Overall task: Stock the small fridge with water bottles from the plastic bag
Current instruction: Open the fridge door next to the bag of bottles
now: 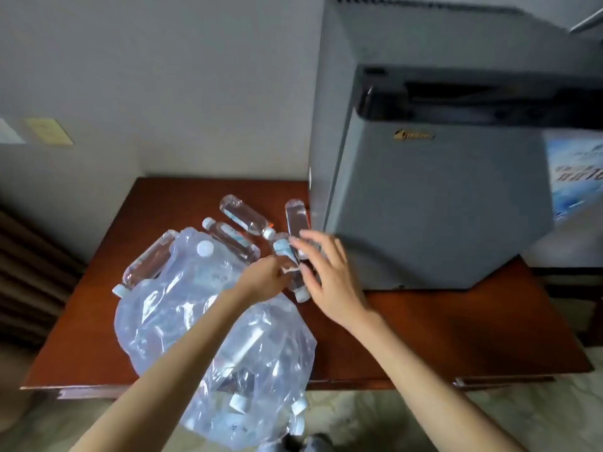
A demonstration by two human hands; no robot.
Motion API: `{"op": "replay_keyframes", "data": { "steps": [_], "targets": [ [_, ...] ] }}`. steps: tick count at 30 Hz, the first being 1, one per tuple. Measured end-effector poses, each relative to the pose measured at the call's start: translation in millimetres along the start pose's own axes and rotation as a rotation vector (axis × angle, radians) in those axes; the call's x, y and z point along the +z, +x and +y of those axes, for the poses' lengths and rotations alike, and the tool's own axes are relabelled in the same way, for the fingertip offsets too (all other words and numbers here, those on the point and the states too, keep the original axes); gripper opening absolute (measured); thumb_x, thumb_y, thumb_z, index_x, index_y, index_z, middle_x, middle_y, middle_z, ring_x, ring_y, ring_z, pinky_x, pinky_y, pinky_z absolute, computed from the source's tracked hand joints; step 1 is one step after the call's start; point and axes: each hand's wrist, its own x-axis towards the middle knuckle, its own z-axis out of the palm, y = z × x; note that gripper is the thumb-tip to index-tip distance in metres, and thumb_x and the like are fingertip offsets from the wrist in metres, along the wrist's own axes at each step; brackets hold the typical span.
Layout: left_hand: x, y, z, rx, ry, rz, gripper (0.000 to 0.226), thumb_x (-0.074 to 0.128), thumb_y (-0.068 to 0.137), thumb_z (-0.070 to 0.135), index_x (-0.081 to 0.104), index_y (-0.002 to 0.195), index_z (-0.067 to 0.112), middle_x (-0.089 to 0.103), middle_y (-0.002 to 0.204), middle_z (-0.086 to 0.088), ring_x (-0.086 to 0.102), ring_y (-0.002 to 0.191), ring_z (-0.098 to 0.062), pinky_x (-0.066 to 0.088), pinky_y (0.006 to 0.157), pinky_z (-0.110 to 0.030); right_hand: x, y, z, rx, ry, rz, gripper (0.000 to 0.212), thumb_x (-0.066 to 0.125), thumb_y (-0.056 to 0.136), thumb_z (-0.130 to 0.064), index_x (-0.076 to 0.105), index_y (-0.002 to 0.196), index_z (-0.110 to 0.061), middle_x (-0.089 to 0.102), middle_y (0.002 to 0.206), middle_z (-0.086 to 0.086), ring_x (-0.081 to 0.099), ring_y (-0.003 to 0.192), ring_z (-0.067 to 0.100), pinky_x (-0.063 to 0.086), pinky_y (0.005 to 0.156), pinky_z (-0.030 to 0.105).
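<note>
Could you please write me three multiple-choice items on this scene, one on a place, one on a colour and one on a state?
1. Where does the fridge stand?
A) on the floor
B) on the wooden table, right of the loose bottles
C) on a wall shelf

2. What colour are the bottle caps?
A) white
B) red
C) black

3. How is the fridge door?
A) wide open
B) taken off
C) shut

Answers:
1 B, its base rests on the tabletop beside the bottles.
2 A, every cap in view is white.
3 C, the grey front lies closed and no interior shows.
</note>
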Motion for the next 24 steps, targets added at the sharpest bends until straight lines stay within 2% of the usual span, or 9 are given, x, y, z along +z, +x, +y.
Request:
{"op": "replay_keyframes", "data": {
  "steps": [2,4,7,9,12,16,20,22,24],
  "targets": [
    [10,0,-20,0.013,0.130,-0.075,0.021,0.052,0.094,0.014,0.068,0.107,0.011,0.069,0.109,-0.008,0.064,0.099,-0.028,0.047,0.080,-0.031,31,-26,1,0.038,0.134,-0.064,0.036,0.058,0.092,-0.015,0.059,0.128,-0.014,0.055,0.126,0.002,0.052,0.117,0.015,0.045,0.097,0.034],
    [13,5,-38,0.021,0.197,-0.077,0.019,0.051,0.092,0.011,0.068,0.099,0.010,0.070,0.099,-0.009,0.064,0.090,-0.028,0.046,0.072,-0.029,63,-55,-2,0.084,0.224,-0.136,0.036,0.055,0.095,-0.023,0.058,0.129,-0.015,0.052,0.127,-0.001,0.051,0.120,0.010,0.043,0.100,0.030],
    [15,17,-46,0.048,0.301,-0.046,0.024,0.047,0.095,0.016,0.066,0.110,0.016,0.068,0.107,-0.007,0.063,0.096,-0.027,0.050,0.082,-0.039,96,-72,1,0.149,0.404,-0.041,0.038,0.047,0.096,-0.023,0.054,0.131,-0.010,0.051,0.129,0.002,0.048,0.125,0.011,0.039,0.105,0.028],
    [17,25,-50,0.023,0.333,-0.037,0.027,0.045,0.096,0.016,0.065,0.114,0.015,0.067,0.112,-0.009,0.062,0.101,-0.029,0.049,0.086,-0.039,110,-75,6,0.208,0.513,0.066,0.035,0.043,0.096,-0.024,0.056,0.125,-0.008,0.054,0.123,0.002,0.052,0.118,0.013,0.041,0.101,0.029],
    [22,28,-53,0.037,0.428,0.000,0.030,0.039,0.100,0.020,0.063,0.116,0.013,0.065,0.115,-0.012,0.060,0.103,-0.031,0.048,0.088,-0.041,124,-80,12,0.244,0.625,0.139,0.028,0.041,0.096,-0.026,0.060,0.109,-0.010,0.060,0.107,-0.001,0.059,0.104,0.012,0.044,0.091,0.028],
    [20,20,-48,0.070,0.479,0.165,0.028,0.041,0.099,0.021,0.063,0.113,0.012,0.066,0.108,-0.015,0.060,0.097,-0.035,0.047,0.077,-0.038,140,-87,16,0.276,0.756,0.207,0.020,0.039,0.097,-0.026,0.059,0.095,-0.021,0.062,0.094,-0.008,0.060,0.096,0.012,0.043,0.088,0.026],
    [19,-16,-35,0.176,0.347,0.408,0.025,0.048,0.095,0.021,0.068,0.109,0.017,0.069,0.108,-0.003,0.062,0.098,-0.026,0.049,0.083,-0.039,140,-93,17,0.283,0.844,0.220,0.020,0.042,0.097,-0.027,0.060,0.093,-0.020,0.062,0.091,-0.001,0.058,0.092,0.014,0.044,0.086,0.031],
    [26,-46,-34,0.218,0.241,0.525,0.024,0.050,0.094,0.017,0.069,0.108,0.018,0.069,0.106,0.001,0.063,0.096,-0.021,0.048,0.082,-0.036,136,-102,12,0.287,0.849,0.209,0.023,0.042,0.096,-0.033,0.062,0.098,-0.021,0.065,0.100,0.001,0.059,0.100,0.011,0.044,0.093,0.030],
    [37,-82,-38,0.246,0.168,0.622,0.024,0.051,0.093,0.013,0.070,0.106,0.019,0.068,0.105,0.006,0.061,0.097,-0.016,0.047,0.084,-0.027,132,-118,2,0.295,0.857,0.192,0.024,0.042,0.099,-0.033,0.062,0.110,-0.026,0.064,0.117,-0.002,0.055,0.116,0.008,0.039,0.106,0.031]
  ]
}}
